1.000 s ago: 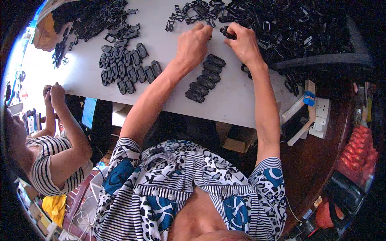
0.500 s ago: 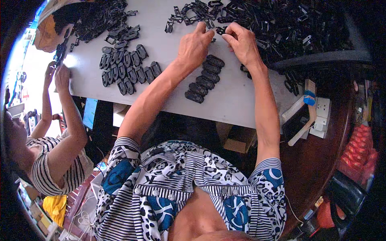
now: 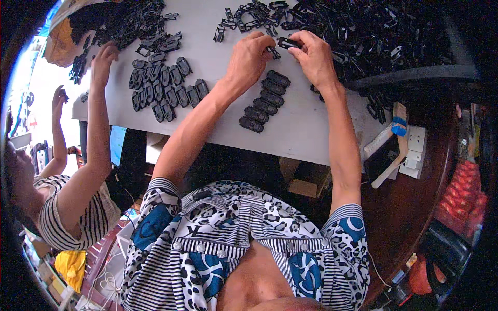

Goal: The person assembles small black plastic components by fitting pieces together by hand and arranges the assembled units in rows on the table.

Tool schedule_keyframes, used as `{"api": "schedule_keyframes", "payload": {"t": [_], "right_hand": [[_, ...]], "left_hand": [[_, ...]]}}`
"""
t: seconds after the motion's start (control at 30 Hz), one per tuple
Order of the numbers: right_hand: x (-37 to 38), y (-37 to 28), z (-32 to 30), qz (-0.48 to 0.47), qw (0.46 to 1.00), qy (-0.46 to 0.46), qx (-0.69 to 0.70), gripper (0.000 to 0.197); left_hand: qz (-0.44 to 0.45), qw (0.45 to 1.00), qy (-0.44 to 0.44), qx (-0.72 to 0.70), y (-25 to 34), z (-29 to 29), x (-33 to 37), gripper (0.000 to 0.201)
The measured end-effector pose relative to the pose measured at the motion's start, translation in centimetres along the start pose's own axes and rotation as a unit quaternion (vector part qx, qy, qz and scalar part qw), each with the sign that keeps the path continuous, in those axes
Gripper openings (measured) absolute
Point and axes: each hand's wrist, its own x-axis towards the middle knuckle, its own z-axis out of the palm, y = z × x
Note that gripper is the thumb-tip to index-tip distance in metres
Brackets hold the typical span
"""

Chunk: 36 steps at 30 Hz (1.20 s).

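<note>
So we've got a whitish table [image 3: 202, 59] in front of us with black parts all over it. Off to our left there's a co-worker [image 3: 96, 212] in a striped top, one hand raised near the left side of the table. Biggest mess is the pile of black parts [image 3: 384, 39] at the far right, then a smaller heap [image 3: 122, 26] at far left. Nearer us sits a cluster of rounded pieces [image 3: 156, 89], and right of that a short slanted row [image 3: 264, 105] of similar ones. Our left hand [image 3: 249, 57] and right hand [image 3: 315, 56] are just above that row, close together. The right one's pinching a longish black part [image 3: 288, 43], the left one's gripping a small black part [image 3: 274, 52] at its fingertips.
</note>
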Motion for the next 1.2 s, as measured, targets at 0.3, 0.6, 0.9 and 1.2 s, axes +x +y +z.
{"api": "schedule_keyframes", "payload": {"t": [0.3,0.6,0.9,1.2], "right_hand": [[-0.1,0.0,-0.2,-0.037,0.998,0.001,-0.047,0.025],[-0.9,-1.3,-1.3,0.037,0.993,0.039,-0.102,0.028],[-1.7,-0.6,0.6,-0.004,0.999,0.021,-0.035,0.027],[-1.3,-0.3,0.3,-0.091,0.991,-0.012,-0.094,0.025]], "left_hand": [[-0.042,0.999,-0.008,-0.006,-0.3,0.3,0.2,0.034],[-0.015,0.994,-0.097,0.057,-0.5,-0.3,0.9,0.044],[-0.011,0.995,-0.078,0.062,-0.5,0.1,0.8,0.031],[-0.013,0.996,-0.071,0.051,-0.7,0.0,0.7,0.031]]}}
